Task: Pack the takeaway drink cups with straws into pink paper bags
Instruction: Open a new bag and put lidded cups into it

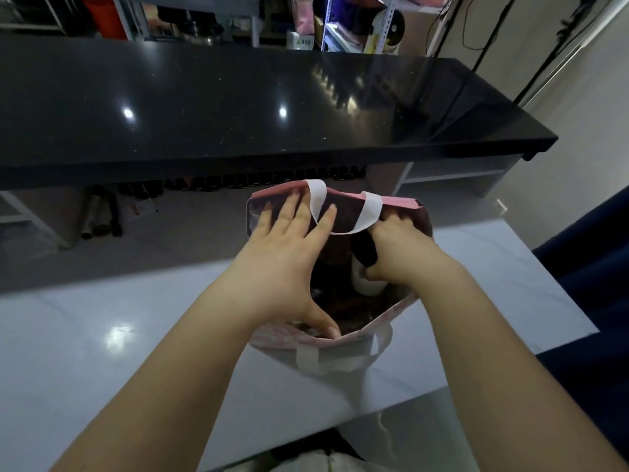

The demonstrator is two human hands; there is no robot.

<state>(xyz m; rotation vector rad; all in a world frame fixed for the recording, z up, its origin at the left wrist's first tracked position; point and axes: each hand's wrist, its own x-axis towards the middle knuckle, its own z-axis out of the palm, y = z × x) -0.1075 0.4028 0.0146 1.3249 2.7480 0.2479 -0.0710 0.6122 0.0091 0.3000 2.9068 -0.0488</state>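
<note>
A pink paper bag (398,201) with white ribbon handles (318,196) stands open on the white table, seen from above. My left hand (282,253) spans its mouth: straight fingers press the far wall and the thumb rests on the near rim. My right hand (398,253) is lowered into the right side of the bag, with its fingers curled round a white drink cup (367,285) that has a black top. The bottom of the cup and the rest of the bag's inside are dark and hidden. No straw can be made out.
The bag sits on a glossy white table (136,335) near its far edge. Beyond a gap of floor runs a long black counter (238,107), with cluttered shelves behind it. A dark blue seat (595,267) is at the right.
</note>
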